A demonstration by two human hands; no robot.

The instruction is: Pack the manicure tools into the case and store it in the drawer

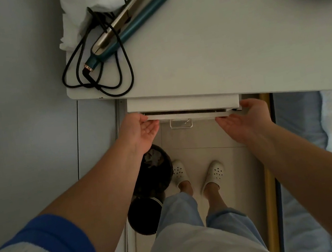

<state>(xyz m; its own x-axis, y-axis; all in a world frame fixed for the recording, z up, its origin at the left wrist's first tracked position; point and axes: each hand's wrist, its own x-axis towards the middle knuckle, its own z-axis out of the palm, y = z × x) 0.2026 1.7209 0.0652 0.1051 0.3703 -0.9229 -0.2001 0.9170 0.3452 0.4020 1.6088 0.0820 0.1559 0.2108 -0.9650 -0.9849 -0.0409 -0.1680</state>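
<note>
Both hands are on the drawer (182, 114) front, one at each end. The left hand (143, 131) has its palm up with fingers hooked on the left edge, and the right hand (243, 118) is doing the same on the right corner. The drawer sits just under the white worktop (224, 43), open only a crack, so I can't tell if the case is inside. A hair straightener (125, 24) with its black cord (98, 77) lies up top, with a bin (158, 167) by the feet.
</note>
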